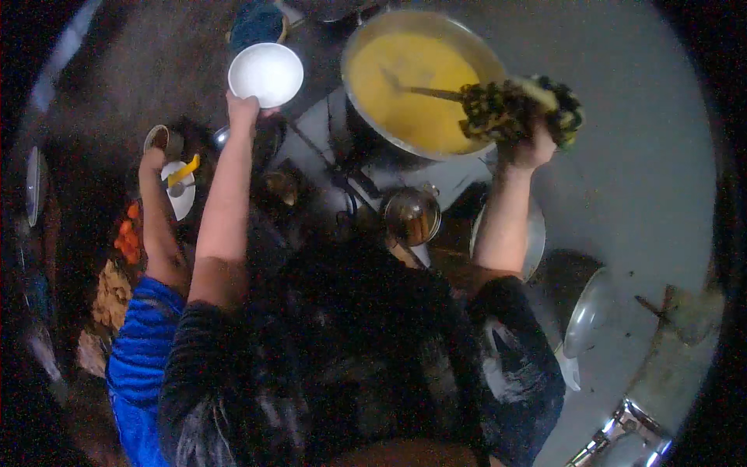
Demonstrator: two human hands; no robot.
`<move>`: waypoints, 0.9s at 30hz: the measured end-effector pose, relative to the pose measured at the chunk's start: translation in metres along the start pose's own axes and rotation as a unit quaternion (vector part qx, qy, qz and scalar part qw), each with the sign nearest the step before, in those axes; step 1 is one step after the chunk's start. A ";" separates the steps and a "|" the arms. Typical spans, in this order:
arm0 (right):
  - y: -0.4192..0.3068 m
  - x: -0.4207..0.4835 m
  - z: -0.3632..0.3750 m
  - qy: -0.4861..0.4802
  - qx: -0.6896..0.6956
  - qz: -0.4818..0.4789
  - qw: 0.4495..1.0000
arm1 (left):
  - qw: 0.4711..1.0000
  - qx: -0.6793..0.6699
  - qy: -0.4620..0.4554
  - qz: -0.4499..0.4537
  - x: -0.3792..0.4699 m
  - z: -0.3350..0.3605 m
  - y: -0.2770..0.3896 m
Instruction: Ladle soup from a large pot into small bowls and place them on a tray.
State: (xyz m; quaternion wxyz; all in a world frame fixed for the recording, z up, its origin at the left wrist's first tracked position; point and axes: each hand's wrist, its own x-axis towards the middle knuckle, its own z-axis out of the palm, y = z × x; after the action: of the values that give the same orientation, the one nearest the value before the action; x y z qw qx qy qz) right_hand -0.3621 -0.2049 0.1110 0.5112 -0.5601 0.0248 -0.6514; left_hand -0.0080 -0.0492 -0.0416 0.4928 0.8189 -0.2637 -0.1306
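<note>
My left hand [244, 111] grips the rim of a white bowl [266, 76], held up left of the pot; its inside looks plain white. A large metal pot [429, 17] with yellow liquid [417, 52] stands at the top centre. My right hand [540, 146] is closed around a bunched, dark patterned cloth [496, 114] at the pot's right rim. From that cloth a dark handle [435, 93] runs into the liquid; the utensil's far end is partly sunk and blurred.
At left, another person's arm [157, 216] in a blue sleeve holds a small cup [156, 138]. Near it are a white dish [184, 201] with a yellow-handled utensil and orange food pieces [128, 236]. A glass jar [413, 217] stands below the pot; a pale lid or bowl [585, 315] lies right.
</note>
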 end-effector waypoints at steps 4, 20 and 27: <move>-0.030 0.032 -0.032 0.246 0.005 0.060 0.967 | 0.878 -0.398 -0.152 -0.218 0.001 0.002 0.024; -0.214 0.056 -0.114 0.313 -0.046 -0.153 0.936 | 0.866 -0.394 -0.265 -0.159 0.001 0.125 0.104; -0.225 0.045 -0.109 -0.096 0.038 -0.163 0.981 | 0.798 -0.484 -0.312 -0.178 0.004 0.194 0.105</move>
State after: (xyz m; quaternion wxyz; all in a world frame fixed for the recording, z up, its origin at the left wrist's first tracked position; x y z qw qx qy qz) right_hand -0.5810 -0.1880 0.2380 0.4187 -0.5969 -0.1411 -0.6696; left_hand -0.1286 -0.2343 -0.0429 0.6843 0.4210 -0.1555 -0.5748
